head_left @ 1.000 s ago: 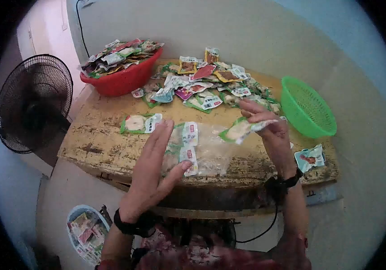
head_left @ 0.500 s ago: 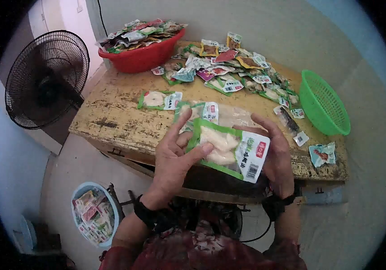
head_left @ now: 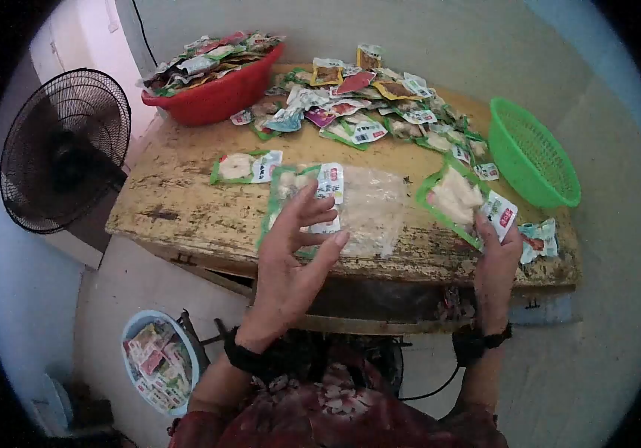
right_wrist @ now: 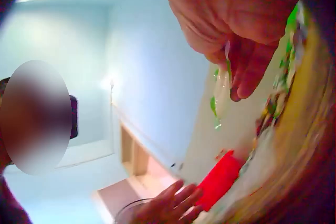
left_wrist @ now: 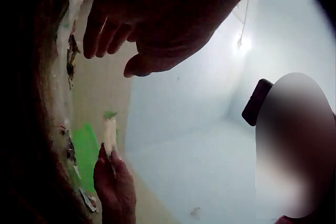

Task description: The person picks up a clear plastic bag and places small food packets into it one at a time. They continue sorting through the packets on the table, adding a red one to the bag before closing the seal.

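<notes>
The right hand (head_left: pixel 498 278) pinches the white printed end of a green-edged packet (head_left: pixel 455 196) above the table's right part; in the right wrist view the same packet (right_wrist: pixel 222 90) hangs edge-on from the fingers. The left hand (head_left: pixel 290 261) holds nothing, its fingers spread and slightly bent, over the near side of a clear plastic bag (head_left: pixel 372 209). Green-edged packets with white labels (head_left: pixel 329 183) lie at the bag's left end, partly hidden by the left hand. Farther left lies a single packet (head_left: pixel 237 167) on the wooden table (head_left: pixel 178 216).
A red basin (head_left: pixel 219 101) heaped with packets stands back left, beside a loose pile of packets (head_left: pixel 350 104). A green basket (head_left: pixel 533 157) and a blue-white packet (head_left: pixel 538 240) are at the right. A fan (head_left: pixel 66 153) and a blue tub of packets (head_left: pixel 134 328) stand left.
The right hand has carried its packet away from the left hand to the right. The left thumb no longer touches that packet. The head view has shifted slightly.
</notes>
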Demonstrator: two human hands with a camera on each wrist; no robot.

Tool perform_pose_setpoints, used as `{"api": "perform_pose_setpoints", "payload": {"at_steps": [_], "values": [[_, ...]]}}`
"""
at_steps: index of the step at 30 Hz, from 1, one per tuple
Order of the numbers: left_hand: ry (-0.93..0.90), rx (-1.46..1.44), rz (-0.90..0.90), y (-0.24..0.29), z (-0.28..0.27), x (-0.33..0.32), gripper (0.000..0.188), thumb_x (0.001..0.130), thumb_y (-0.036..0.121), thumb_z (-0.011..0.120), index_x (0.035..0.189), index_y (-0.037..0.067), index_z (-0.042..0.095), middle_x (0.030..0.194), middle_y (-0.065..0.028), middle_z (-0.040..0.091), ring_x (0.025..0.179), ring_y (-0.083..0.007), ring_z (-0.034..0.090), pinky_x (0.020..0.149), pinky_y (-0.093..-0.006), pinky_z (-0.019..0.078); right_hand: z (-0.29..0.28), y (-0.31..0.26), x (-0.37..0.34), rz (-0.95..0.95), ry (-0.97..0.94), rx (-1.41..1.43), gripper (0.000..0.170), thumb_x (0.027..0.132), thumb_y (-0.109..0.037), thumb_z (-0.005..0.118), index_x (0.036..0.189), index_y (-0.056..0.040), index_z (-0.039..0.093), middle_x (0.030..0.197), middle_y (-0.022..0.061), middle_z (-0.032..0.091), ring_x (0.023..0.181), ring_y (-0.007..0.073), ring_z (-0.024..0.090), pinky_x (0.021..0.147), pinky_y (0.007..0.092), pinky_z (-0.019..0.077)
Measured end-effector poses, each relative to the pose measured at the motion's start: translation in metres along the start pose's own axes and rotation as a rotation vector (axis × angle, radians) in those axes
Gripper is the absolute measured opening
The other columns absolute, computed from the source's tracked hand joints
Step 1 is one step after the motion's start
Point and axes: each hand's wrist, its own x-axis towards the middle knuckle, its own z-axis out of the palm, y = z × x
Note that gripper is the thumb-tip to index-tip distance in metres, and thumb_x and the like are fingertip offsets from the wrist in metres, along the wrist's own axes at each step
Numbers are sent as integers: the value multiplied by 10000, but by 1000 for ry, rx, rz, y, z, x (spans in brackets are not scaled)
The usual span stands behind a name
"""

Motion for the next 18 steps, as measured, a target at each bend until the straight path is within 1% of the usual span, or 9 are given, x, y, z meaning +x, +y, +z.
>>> {"api": "perform_pose_setpoints", "payload": {"at_steps": [3, 4, 7, 8, 11, 14, 16, 17, 18], "values": [[-63, 209, 75, -1, 8, 2, 613, 911, 109, 723, 1462, 55, 459, 1252, -145, 613, 1130, -222, 618, 860, -341, 556, -18, 7, 8, 62, -43, -42, 269, 960, -130, 664, 1181, 10, 597, 1065, 71, 689, 881, 147, 668, 753, 311, 592], [-81, 275, 107, 0, 13, 3, 589, 907, 124, 731, 1440, 58, 490, 1227, -137, 620, 1103, -219, 624, 834, -335, 556, -19, 8, 7, 97, -25, -83, 265, 956, -131, 670, 1170, 12, 603, 1058, 71, 691, 897, 143, 661, 770, 315, 576], [-152, 513, 191, 3, 25, 7, 568, 877, 155, 763, 1383, 47, 531, 1128, -128, 623, 997, -220, 630, 757, -337, 538, -19, 24, 7, 119, -153, -214, 263, 946, -144, 686, 1147, 12, 618, 1045, 68, 695, 914, 136, 654, 798, 314, 549], [-128, 563, 239, -1, 32, 8, 500, 865, 195, 774, 1296, 41, 574, 1060, -128, 611, 932, -240, 625, 709, -357, 520, -16, 28, 5, 122, -164, -208, 261, 934, -160, 704, 1117, 12, 636, 1033, 68, 702, 915, 135, 657, 817, 309, 527], [-181, 738, 283, -3, 41, 9, 422, 868, 229, 774, 1197, 37, 594, 1008, -125, 608, 886, -261, 626, 695, -380, 518, -1, 23, -5, 201, -220, -129, 266, 929, -175, 710, 1105, 13, 644, 1032, 71, 705, 913, 138, 664, 822, 304, 528], [-184, 779, 293, -4, 46, 9, 343, 875, 246, 767, 1095, 37, 606, 915, -120, 610, 810, -278, 631, 670, -395, 517, 7, 18, -10, 262, -294, -75, 259, 919, -122, 707, 1123, 22, 639, 1010, 73, 709, 869, 152, 680, 769, 312, 565], [-188, 724, 238, -8, 47, 9, 296, 878, 233, 762, 1049, 38, 619, 872, -116, 619, 758, -280, 635, 649, -395, 518, 13, 3, -17, 328, -311, 0, 234, 914, -75, 695, 1115, 30, 635, 993, 77, 707, 853, 153, 686, 713, 314, 607], [-192, 696, 211, -10, 47, 9, 274, 880, 226, 760, 1026, 39, 625, 851, -114, 623, 732, -280, 637, 638, -395, 518, 10, 10, -15, 282, -328, -25, 237, 917, -74, 691, 1120, 31, 630, 997, 80, 704, 855, 153, 687, 717, 315, 612], [-186, 680, 228, -12, 48, 9, 246, 881, 207, 755, 1012, 40, 631, 842, -116, 625, 718, -280, 637, 630, -393, 517, 9, 19, -13, 236, -345, -51, 240, 919, -73, 688, 1126, 31, 625, 1002, 84, 702, 857, 153, 687, 721, 315, 617]]}}
